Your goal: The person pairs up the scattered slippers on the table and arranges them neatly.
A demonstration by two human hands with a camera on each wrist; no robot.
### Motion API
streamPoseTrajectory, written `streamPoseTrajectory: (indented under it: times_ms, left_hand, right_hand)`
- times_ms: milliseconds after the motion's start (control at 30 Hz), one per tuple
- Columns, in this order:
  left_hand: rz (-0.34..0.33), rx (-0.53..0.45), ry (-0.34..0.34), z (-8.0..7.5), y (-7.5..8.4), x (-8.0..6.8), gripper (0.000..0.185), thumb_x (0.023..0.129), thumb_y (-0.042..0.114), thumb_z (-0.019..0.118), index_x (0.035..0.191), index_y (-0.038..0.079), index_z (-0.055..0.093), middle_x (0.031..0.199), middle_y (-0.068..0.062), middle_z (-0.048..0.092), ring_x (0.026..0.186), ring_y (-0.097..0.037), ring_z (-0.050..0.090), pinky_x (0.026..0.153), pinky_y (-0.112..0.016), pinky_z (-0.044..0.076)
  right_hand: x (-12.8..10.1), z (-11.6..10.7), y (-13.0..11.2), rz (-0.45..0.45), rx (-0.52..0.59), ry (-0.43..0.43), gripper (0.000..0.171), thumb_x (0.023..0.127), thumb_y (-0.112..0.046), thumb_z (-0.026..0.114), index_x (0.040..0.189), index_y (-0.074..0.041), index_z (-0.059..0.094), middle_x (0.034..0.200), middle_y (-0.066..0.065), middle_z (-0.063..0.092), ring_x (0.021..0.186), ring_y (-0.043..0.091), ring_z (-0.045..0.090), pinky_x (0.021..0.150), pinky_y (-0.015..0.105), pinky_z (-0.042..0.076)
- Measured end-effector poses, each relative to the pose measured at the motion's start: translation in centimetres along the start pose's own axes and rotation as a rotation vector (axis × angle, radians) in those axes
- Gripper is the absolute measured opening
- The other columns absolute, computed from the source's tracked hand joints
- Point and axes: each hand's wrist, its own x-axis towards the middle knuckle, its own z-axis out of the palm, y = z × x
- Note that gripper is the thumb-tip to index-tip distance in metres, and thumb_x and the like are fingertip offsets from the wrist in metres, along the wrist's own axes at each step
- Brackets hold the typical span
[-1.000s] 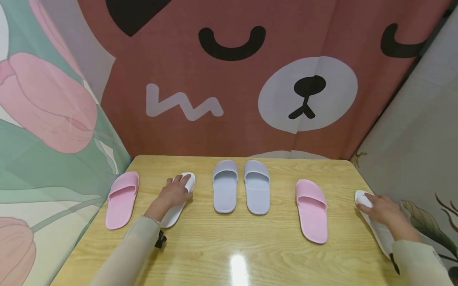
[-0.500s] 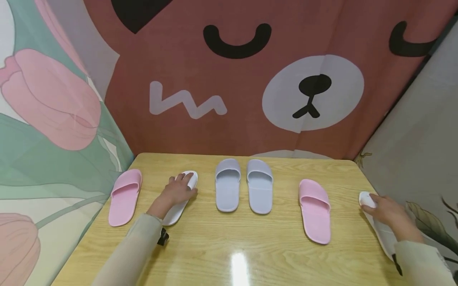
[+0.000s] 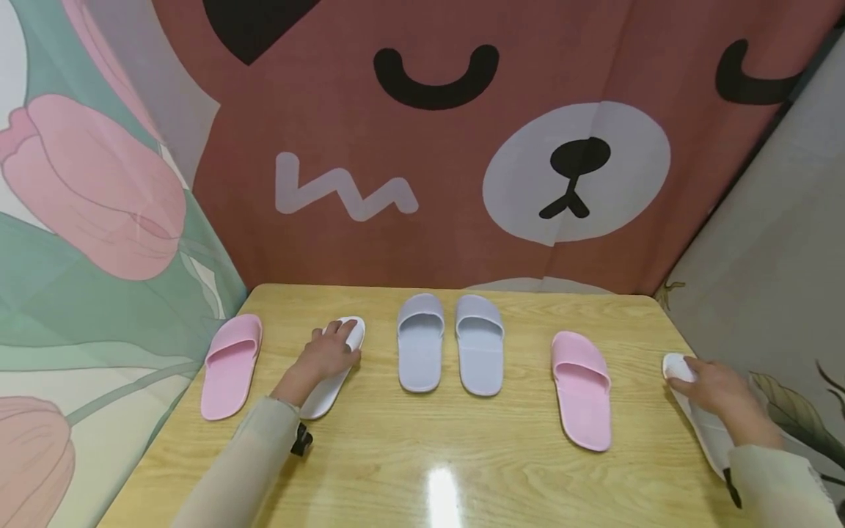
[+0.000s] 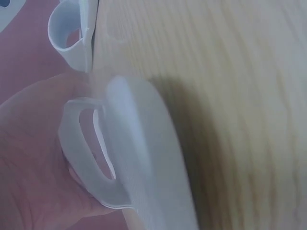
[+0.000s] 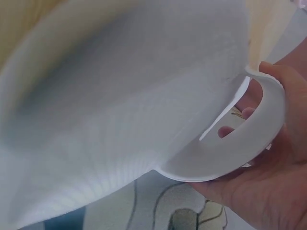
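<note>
On the left part of the table, my left hand (image 3: 328,353) grips a white slipper (image 3: 323,398) by its strap from above, with the heel showing below the wrist. The left wrist view has the palm against the outside of that strap (image 4: 79,148). At the far right edge my right hand (image 3: 716,392) holds another white slipper (image 3: 705,434). In the right wrist view its thumb is at the strap (image 5: 261,136) and fingertips show through the foot opening. Between the hands stand two grey slippers (image 3: 419,359) side by side, toes toward the back.
One pink slipper (image 3: 227,389) lies left of my left hand, at the table's left edge. Another pink slipper (image 3: 584,411) lies between the grey pair and my right hand. Printed cloths (image 3: 330,249) hang round the back and sides of the wooden table (image 3: 396,455).
The head view has shifted slightly, so everything appears a little further right. Both hands stay on their white slippers, and the other slippers keep their places.
</note>
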Motion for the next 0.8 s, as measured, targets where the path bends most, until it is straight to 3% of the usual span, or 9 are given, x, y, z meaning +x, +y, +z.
streamPoseTrajectory:
  times_ms: [800]
  left_hand:
    - [-0.056, -0.042, 0.027, -1.2, 0.5, 0.0, 0.075, 0.093, 0.044, 0.063, 0.158, 0.017, 0.035, 0.159, -0.025, 0.031, 0.138, -0.055, 0.033, 0.093, -0.068, 0.046]
  right_hand:
    - [1.0, -1.8, -3.1, -0.094, -0.01, 0.076, 0.08, 0.096, -0.049, 0.062, 0.143, 0.012, 0.041, 0.134, 0.048, 0.042, 0.12, 0.066, 0.04, 0.095, 0.073, 0.037]
